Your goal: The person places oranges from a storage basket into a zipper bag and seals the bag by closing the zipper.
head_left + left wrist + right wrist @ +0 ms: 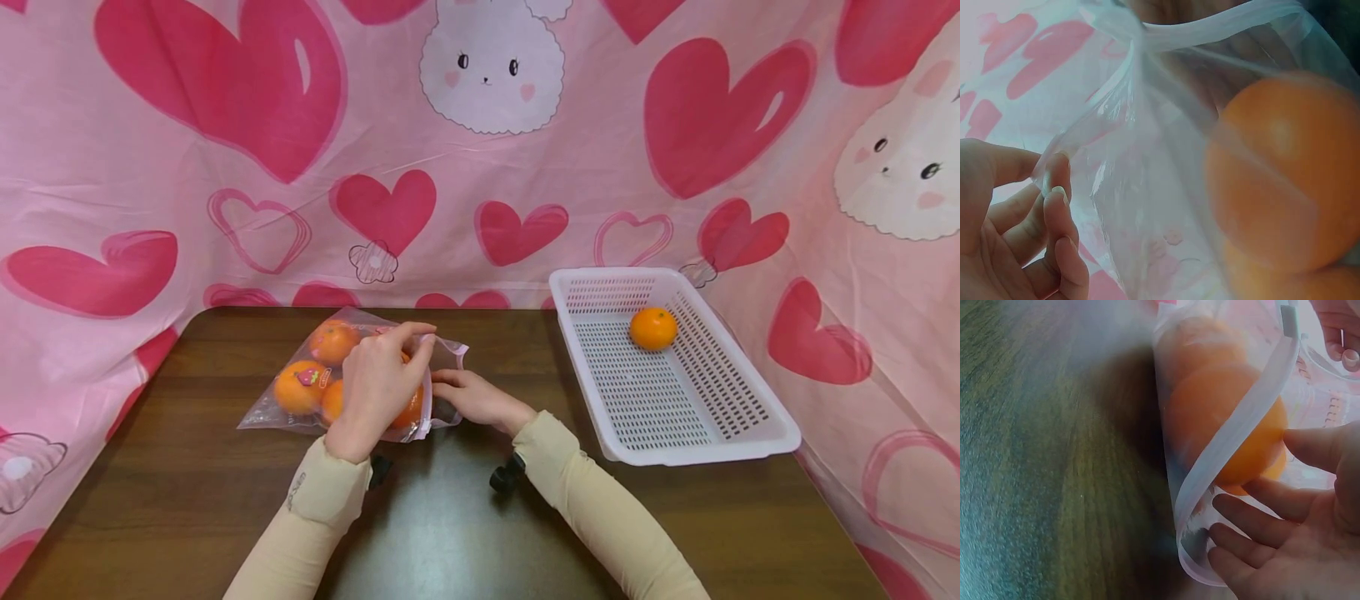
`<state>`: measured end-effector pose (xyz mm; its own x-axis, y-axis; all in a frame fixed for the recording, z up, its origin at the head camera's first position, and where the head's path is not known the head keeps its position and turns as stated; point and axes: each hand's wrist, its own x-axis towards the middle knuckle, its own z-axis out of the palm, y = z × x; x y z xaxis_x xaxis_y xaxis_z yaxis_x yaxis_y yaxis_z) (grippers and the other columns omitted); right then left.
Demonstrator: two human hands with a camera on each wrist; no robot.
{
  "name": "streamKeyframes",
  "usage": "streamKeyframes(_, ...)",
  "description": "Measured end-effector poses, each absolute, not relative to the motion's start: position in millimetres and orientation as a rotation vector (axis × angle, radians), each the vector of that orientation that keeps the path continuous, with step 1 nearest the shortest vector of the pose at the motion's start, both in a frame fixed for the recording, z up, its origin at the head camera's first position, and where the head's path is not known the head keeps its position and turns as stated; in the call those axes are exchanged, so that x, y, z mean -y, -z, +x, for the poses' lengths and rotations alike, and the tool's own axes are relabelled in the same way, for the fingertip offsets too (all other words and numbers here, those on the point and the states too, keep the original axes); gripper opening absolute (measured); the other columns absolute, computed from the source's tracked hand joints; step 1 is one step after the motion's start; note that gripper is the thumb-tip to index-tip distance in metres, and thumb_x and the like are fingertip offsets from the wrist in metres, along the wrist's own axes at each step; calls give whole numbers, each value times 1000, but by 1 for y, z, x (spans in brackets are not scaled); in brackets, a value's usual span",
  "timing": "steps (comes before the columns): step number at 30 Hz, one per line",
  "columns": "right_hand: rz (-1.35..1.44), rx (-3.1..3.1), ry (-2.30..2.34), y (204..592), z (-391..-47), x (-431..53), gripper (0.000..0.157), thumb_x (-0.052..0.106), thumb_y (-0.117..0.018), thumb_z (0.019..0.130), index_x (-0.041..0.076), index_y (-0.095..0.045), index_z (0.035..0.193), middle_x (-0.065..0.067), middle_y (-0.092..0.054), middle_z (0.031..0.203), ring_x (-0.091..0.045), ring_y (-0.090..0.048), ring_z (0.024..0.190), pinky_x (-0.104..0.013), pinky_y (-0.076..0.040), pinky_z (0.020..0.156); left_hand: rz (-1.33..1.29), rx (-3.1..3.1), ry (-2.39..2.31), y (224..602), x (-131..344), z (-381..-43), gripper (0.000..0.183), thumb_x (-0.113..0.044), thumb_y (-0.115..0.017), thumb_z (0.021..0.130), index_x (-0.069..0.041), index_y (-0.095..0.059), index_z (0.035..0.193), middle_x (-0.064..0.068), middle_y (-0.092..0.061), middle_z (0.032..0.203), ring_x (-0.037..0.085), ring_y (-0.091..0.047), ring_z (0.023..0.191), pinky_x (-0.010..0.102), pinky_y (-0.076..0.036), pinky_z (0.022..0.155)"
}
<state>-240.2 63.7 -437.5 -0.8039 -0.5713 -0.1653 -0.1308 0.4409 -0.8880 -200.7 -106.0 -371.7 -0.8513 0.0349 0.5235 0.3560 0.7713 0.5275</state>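
A clear zip bag (258, 414) with a strawberry print lies on the table, several oranges (300, 387) inside it. My left hand (381, 383) is over the bag and pinches the plastic near its mouth between thumb and fingers; the left wrist view shows this fold of film beside the fingertips (1057, 181). At the bag's mouth is my right hand (480, 398), its fingers extended into the opening. In the right wrist view, its thumb and forefinger are at the side of the nearest orange (1210, 419), not wrapped round it.
To the right stands a white perforated plastic basket (592, 392) with one orange (653, 329) in it. The dark wooden table (150, 500) meets a pink heart-patterned cloth (465, 158) at the back and both sides.
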Motion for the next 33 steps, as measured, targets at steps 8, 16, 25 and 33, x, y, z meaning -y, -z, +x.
streamKeyframes(8,-616,-2268,1325,437,-240,-66,44,30,-56,104,9,-59,142,-4,-64,132,-19,-58,120,-42,-41,107,-300,2462,872,371,106,-201,24,-30,-67,97,-17,-79,113,-5,-52,61,15,-38,44,34,-37,44)
streamKeyframes(16,-632,-2228,1323,433,-239,-68,46,29,-57,104,6,-56,144,-4,-66,126,-20,-61,112,-38,-46,101,-317,2460,877,371,106,-201,23,-29,-68,97,-16,-79,113,-4,-55,63,15,-37,43,34,-37,43)
streamKeyframes(25,-621,-2143,1289,435,-236,-67,48,26,-56,105,0,-52,145,-6,-70,106,-20,-67,91,-34,-54,84,-303,2454,880,371,106,-200,22,-29,-67,97,-17,-79,111,-5,-56,63,14,-37,43,35,-37,43)
streamKeyframes(33,-659,-2165,1250,434,-234,-65,41,23,-57,102,3,-58,138,-6,-69,96,-16,-63,78,-29,-53,74,-294,2459,883,372,106,-201,23,-30,-66,98,-18,-79,112,-5,-55,63,14,-38,43,35,-37,44)
